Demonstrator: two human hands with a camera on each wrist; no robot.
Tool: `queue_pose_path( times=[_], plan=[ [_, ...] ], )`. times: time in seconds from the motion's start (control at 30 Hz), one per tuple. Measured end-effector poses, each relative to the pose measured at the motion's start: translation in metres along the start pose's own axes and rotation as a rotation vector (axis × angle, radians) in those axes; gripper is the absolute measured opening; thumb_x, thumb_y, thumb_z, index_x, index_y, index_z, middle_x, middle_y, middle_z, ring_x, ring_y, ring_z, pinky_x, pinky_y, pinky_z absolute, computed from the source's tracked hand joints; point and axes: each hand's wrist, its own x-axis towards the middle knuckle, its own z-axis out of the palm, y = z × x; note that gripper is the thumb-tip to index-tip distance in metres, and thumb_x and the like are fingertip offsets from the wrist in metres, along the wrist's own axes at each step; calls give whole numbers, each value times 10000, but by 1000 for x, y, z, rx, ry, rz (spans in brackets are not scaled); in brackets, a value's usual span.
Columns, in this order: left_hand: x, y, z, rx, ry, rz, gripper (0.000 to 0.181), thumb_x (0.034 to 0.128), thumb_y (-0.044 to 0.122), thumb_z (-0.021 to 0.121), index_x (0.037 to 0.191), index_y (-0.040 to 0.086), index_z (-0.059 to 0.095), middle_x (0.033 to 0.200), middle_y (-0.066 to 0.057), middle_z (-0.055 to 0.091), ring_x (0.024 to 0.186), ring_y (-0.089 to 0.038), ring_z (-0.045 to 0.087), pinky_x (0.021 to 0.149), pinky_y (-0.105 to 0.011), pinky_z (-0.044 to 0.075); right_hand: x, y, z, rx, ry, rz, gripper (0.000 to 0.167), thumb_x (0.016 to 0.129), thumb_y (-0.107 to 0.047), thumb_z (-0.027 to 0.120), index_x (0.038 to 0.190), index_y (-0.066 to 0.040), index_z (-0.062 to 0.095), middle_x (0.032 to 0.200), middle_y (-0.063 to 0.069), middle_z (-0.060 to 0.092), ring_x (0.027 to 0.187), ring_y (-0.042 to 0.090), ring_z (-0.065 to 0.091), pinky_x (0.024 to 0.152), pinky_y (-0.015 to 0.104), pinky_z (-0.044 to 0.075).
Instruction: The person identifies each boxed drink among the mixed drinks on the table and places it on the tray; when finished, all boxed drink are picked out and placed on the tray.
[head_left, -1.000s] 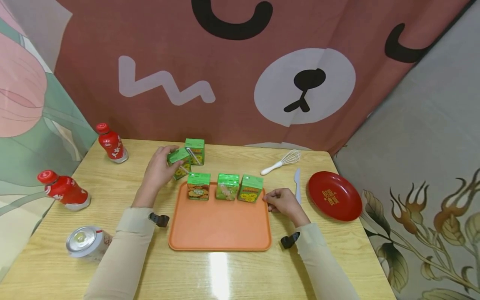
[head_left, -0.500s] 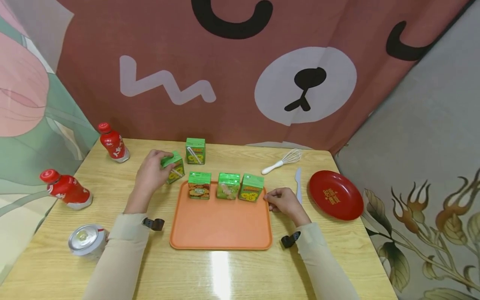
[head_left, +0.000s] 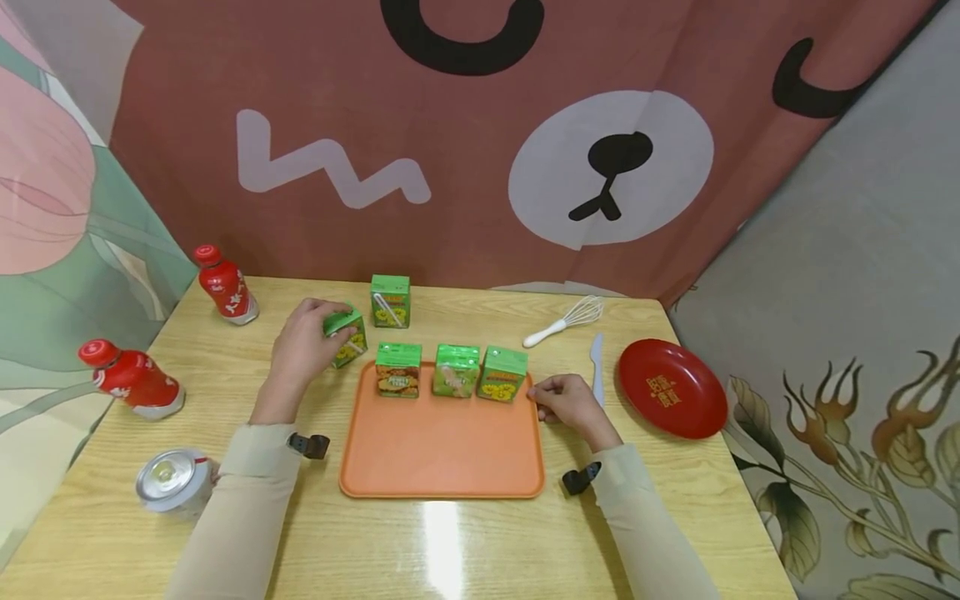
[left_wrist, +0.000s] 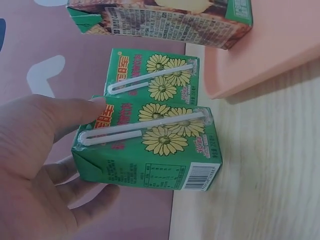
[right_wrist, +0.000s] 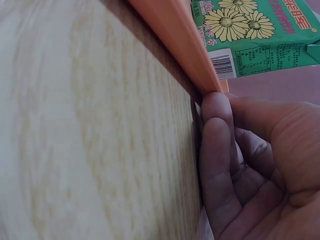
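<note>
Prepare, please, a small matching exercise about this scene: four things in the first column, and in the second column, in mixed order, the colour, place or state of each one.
Column one
1. Left hand
2. Right hand
3. Whisk
4. Plate

Column two
A. Red, to the right of the knife
B. Touches the edge of the tray
C. Holds a drink box beside the tray
D. White, farther back than the knife

Right pairs: 1-C, 2-B, 3-D, 4-A
</note>
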Motion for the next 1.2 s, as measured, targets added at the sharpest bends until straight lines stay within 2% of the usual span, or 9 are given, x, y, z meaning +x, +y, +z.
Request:
queue_pose_path(
  times=[0.17, 0.33, 0.5, 0.67, 0.87, 1.0, 1.1, 1.2],
  plan=[
    [0, -2, 3, -5, 22, -1, 320, 909, 177, 786, 1205, 69, 730, 1183, -202, 570, 1027, -420, 590, 832, -591, 476, 1, 1, 0, -3, 4, 4, 197, 983, -190, 706, 1047, -8, 749, 821, 124, 704, 681, 198, 672, 625, 311, 581],
    [-5, 0, 0, -15, 52, 10, 293, 899, 148, 797, 1167, 39, 752, 1165, -205, 586, 1031, -420, 592, 855, -591, 477, 0, 1, 2, -15, 3, 4, 207, 988, -201, 701, 1055, -10, 746, 823, 124, 704, 687, 191, 671, 623, 305, 577],
    [-12, 9, -10, -15, 62, 37, 290, 892, 129, 802, 1159, 28, 755, 1166, -203, 591, 1031, -410, 594, 855, -586, 482, 0, 0, 2, -9, 11, 0, 205, 985, -199, 704, 1051, -9, 746, 813, 125, 700, 685, 192, 668, 622, 308, 574],
    [-22, 24, -27, -8, 80, 91, 281, 869, 123, 824, 1134, 46, 769, 1164, -165, 606, 1031, -367, 598, 826, -550, 493, 0, 1, 1, -6, 10, 4, 210, 982, -202, 710, 1049, -6, 743, 810, 128, 698, 687, 196, 667, 627, 312, 575],
    [-32, 56, -55, -11, 130, 204, 301, 843, 88, 842, 1132, 38, 772, 1156, -162, 616, 998, -364, 599, 780, -528, 501, -3, 0, 0, 1, 4, -13, 203, 982, -190, 709, 1036, 2, 746, 826, 125, 698, 682, 201, 667, 634, 321, 580],
    [-36, 78, -70, -25, 136, 287, 323, 825, 87, 860, 1136, 63, 777, 1154, -109, 632, 967, -295, 607, 724, -441, 497, -4, -2, 0, 5, 2, -21, 193, 984, -177, 703, 1029, 6, 747, 815, 121, 695, 670, 194, 662, 628, 318, 580],
    [-39, 94, -76, -84, 136, 405, 345, 799, 59, 876, 1129, 82, 782, 1135, -59, 646, 927, -213, 613, 661, -323, 468, -4, -2, 1, 4, 4, -13, 188, 984, -173, 702, 1026, 4, 747, 794, 119, 693, 662, 189, 658, 615, 310, 576],
    [-43, 113, -77, -182, 118, 539, 356, 773, 26, 884, 1110, 90, 788, 1120, -27, 654, 910, -160, 621, 640, -231, 450, -3, -3, 1, 2, 8, -8, 187, 987, -169, 697, 1027, 8, 745, 779, 124, 691, 656, 187, 655, 605, 305, 573]
  ],
)
